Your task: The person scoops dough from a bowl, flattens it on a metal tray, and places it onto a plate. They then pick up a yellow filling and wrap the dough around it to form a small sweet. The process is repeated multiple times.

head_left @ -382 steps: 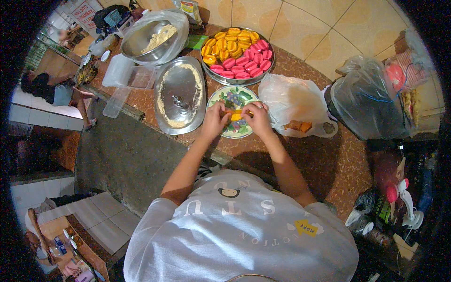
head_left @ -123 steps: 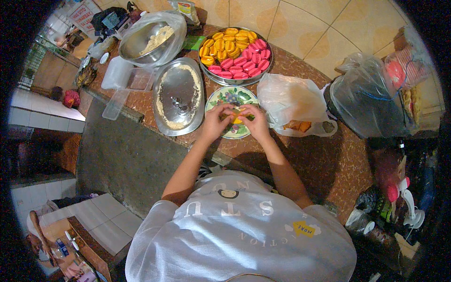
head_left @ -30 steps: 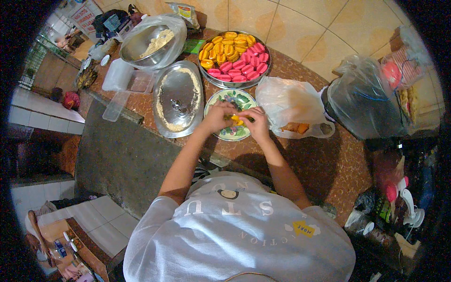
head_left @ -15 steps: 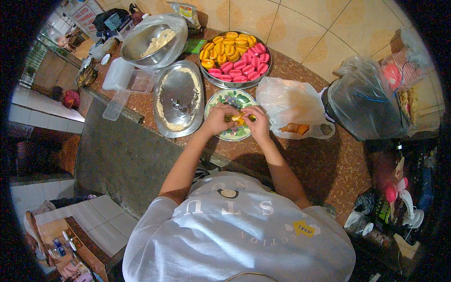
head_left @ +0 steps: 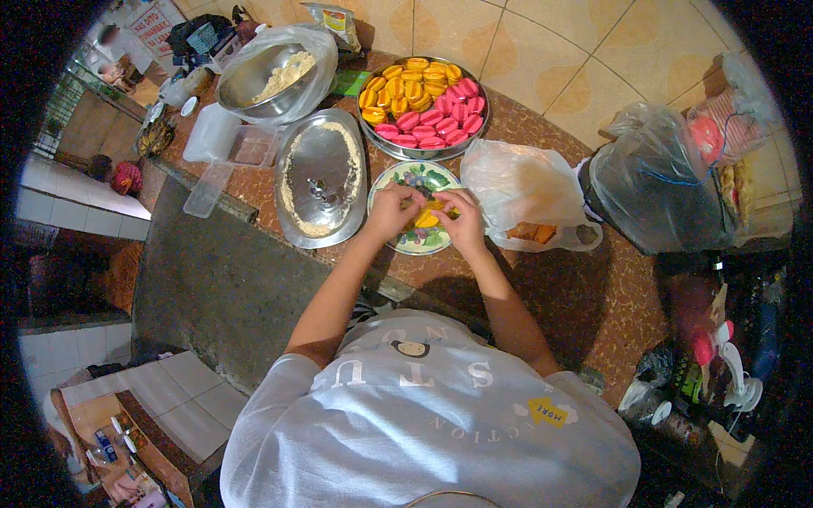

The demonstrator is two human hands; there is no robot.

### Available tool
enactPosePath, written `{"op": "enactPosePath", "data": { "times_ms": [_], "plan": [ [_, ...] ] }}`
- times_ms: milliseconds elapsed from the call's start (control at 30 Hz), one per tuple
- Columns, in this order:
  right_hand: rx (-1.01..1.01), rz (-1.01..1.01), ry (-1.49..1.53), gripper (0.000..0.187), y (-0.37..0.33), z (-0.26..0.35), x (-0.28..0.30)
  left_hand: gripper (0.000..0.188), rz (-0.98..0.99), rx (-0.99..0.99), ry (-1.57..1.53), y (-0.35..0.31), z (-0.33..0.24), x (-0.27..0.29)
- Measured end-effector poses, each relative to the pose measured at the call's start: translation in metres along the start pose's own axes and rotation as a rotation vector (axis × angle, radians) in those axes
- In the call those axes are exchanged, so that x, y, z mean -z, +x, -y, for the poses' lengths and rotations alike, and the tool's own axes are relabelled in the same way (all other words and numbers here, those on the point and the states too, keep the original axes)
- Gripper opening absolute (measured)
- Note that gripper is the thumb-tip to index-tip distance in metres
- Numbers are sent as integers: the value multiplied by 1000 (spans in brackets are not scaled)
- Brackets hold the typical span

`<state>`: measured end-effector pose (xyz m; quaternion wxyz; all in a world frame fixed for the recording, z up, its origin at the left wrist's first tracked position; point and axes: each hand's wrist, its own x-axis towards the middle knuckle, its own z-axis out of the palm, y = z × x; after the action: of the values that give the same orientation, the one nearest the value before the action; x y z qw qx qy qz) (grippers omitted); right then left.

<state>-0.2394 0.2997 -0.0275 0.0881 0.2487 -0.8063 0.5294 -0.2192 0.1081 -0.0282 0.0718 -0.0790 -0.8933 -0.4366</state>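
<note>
Both hands work close together over a round plate [head_left: 434, 245] with a leaf and fruit pattern. My left hand [head_left: 392, 212] is closed, its fingertips pinching the left side of a shiny yellow wrapper [head_left: 426, 218]. Facing it, my right hand [head_left: 462, 227] has its fingers bent and pinched at the wrapper's right side. The fingers partly cover the wrapper, and what lies inside it cannot be made out. Just beyond the plate, a round metal pan [head_left: 484, 144] holds yellow-wrapped sweets [head_left: 412, 88] and pink-wrapped sweets [head_left: 431, 117], oval in shape.
Left of the plate lies an oval metal tray [head_left: 290, 222] with pale powder and a metal piece. Behind it, a bagged steel bowl [head_left: 246, 95] holds crumbly powder. Clear plastic containers [head_left: 212, 133] sit further left. A white plastic bag [head_left: 512, 173] and a large plastic-covered container [head_left: 656, 190] stand right.
My fingers have shifted slightly over the plate, and more of the yellow wrapper shows between and below them. A person has come into view at the far upper left.
</note>
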Motion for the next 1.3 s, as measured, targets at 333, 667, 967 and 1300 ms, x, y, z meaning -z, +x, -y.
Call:
{"op": "enactPosePath", "data": {
  "times_ms": [333, 667, 967, 1300],
  "plan": [
    [-45, 10, -22, 23, -1, -7, -2, 15, -80, -30, -80, -3, 4, -7],
    [-67, -2, -36, 13, 0, -19, -6, 19, -60, -74, -88, 0, -8, -3],
    [-46, -58, -45, 25, -6, -22, 5, 16, -100, -141, 30, 5, -1, -4],
    [13, 76, -196, 41, -19, -9, 8, 15, -92, -110, -1, -1, -10, 0]
  ]
}}
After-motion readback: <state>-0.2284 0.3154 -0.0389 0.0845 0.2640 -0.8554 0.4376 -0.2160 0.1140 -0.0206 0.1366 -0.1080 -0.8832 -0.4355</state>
